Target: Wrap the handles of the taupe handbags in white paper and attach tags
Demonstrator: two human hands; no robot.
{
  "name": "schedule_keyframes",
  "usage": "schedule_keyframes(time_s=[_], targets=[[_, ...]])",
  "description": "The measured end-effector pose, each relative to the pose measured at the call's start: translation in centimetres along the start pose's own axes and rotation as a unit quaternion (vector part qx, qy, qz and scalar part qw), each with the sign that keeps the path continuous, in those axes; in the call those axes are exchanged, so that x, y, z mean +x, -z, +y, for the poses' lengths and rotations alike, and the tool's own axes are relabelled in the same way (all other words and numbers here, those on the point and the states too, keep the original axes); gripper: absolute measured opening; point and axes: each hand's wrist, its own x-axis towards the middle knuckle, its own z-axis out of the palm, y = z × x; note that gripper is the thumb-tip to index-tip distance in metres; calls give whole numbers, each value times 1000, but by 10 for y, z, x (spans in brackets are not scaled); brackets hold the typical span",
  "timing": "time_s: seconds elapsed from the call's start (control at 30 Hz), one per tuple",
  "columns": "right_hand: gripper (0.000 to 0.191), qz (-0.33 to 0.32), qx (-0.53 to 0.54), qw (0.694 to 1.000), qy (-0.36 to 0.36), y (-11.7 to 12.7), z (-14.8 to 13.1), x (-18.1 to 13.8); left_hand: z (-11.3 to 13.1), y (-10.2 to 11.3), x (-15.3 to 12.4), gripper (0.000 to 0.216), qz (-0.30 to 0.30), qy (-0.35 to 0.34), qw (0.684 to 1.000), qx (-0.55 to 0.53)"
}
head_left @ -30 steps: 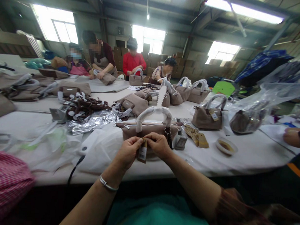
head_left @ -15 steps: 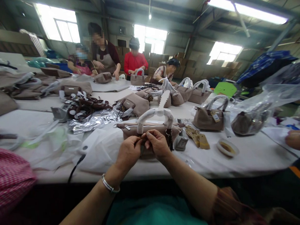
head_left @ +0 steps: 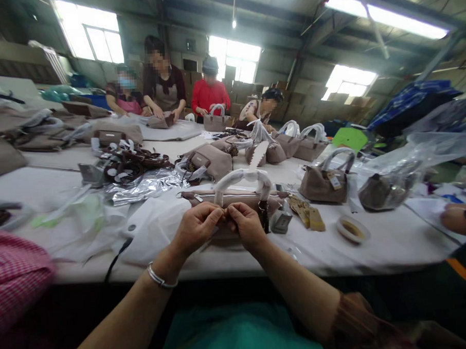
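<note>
Directly before me stands a taupe handbag (head_left: 203, 197), its handle (head_left: 233, 179) wrapped in white film with a serrated white strip rising from it. My left hand (head_left: 198, 225) and my right hand (head_left: 245, 224) meet in front of the bag, thumbs and forefingers pinched close together. Whatever lies between the fingertips is too small and covered to make out. A dark tassel-like charm (head_left: 263, 214) hangs from the handle just right of my right hand. Beside it are a small grey box-like object (head_left: 281, 221) and some tan tags (head_left: 310, 216).
A round plastic dish (head_left: 352, 229) sits to the right. Brown straps (head_left: 134, 161) and silvery plastic (head_left: 146, 186) are heaped at left. Another handbag (head_left: 322, 183) with a tag stands behind the dish. Several co-workers work across the table; a person's hand (head_left: 457, 220) reaches in at far right.
My left hand has shifted slightly left and its wrist lower, while the fingertips of both hands stay together. Across the table, a co-worker has both hands on a bag.
</note>
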Motion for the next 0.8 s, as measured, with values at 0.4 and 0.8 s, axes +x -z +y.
schedule_keyframes(time_s=[0.4, 0.8], targets=[[29, 17, 68, 996, -48, -2, -2, 0, -4, -5, -2, 16, 63, -75, 970, 221], [31, 14, 59, 997, -55, -2, 0, 0, -7, -20, -2, 19, 83, -87, 949, 291]])
